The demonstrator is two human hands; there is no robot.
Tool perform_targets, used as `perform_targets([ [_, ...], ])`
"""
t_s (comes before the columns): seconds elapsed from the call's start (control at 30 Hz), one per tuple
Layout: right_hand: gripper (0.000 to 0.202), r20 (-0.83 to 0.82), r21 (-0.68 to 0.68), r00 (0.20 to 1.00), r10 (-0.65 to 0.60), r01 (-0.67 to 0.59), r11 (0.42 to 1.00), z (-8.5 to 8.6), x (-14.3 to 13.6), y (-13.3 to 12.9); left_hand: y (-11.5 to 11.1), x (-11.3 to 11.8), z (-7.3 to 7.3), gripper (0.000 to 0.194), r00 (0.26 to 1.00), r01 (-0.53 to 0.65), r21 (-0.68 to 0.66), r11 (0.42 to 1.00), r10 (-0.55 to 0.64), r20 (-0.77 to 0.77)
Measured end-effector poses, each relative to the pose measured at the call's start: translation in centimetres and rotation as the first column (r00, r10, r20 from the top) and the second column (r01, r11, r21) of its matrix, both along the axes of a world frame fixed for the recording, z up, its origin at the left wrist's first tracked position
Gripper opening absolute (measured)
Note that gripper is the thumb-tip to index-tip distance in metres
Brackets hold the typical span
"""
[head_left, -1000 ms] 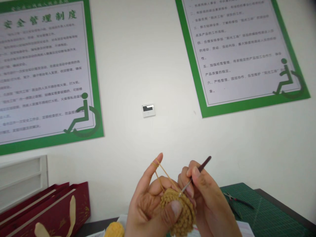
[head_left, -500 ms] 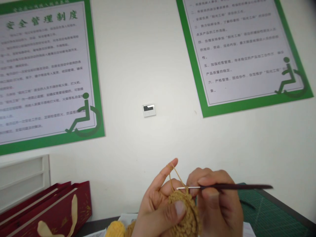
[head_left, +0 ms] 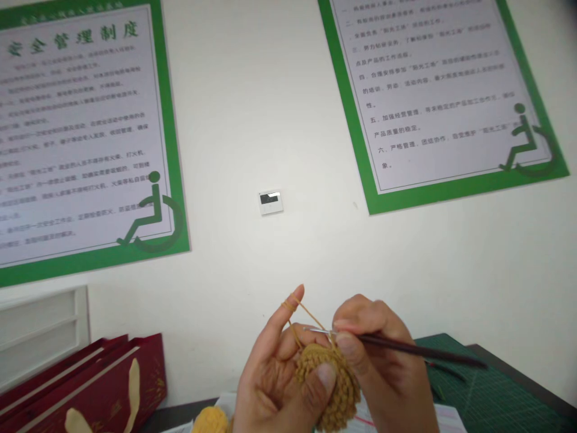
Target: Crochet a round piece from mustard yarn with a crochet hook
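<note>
My left hand (head_left: 279, 373) pinches a round tan crochet piece (head_left: 331, 391) between the thumb and the fingers behind it. Its raised index finger carries a loop of tan yarn (head_left: 311, 313) that runs down to the top edge of the piece. With thumb and fingertips, my right hand (head_left: 383, 355) grips a crochet hook (head_left: 419, 350) that has a dark handle and a thin metal tip. The tip points left, just above the piece, and yarn lies around the metal shaft. Whether the hook passes through a stitch cannot be made out.
A yellow yarn ball (head_left: 211, 420) lies left of my hands. Dark red gift bags (head_left: 121, 385) stand at the lower left. A green cutting mat (head_left: 496, 385) lies at the right, beside papers (head_left: 446, 418). The white wall behind bears two green-framed posters (head_left: 178, 180) and a small panel (head_left: 270, 202).
Both hands have shifted a little to the left. The hook has tilted, its handle end now lower and its tip higher, and the crochet piece has turned slightly.
</note>
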State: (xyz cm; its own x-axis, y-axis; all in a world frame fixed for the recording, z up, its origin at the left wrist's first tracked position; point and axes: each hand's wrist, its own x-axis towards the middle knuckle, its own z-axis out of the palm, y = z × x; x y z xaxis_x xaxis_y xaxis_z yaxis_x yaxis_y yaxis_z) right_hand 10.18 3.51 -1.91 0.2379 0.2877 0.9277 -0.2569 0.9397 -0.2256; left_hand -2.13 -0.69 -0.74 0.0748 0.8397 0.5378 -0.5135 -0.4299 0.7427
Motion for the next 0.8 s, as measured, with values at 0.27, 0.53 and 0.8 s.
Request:
perform_targets([
  [0.27, 0.007, -0.339, 0.09, 0.938, -0.067, 0.103, 0.991, -0.8, -2.1, -0.1, 0.6, -0.7, 1.0, 0.067, 0.916, 0.396, -0.217, 0.892, -0.4, 0.025],
  [0.53, 0.03, -0.323, -0.224, 0.639, 0.698, -0.768, 0.6, 0.2, -0.5, -0.6, 0.6, -0.7, 0.8, 0.061, 0.951, 0.31, -0.112, 0.944, -0.31, 0.019],
  [0.8, 0.009, -0.106, -0.166, 0.853, 0.511, -0.522, 0.837, -0.2, -0.8, -0.3, 0.1, 0.3, 0.3, 0.053, 1.0, -0.015, -0.075, 0.997, 0.014, -0.021],
])
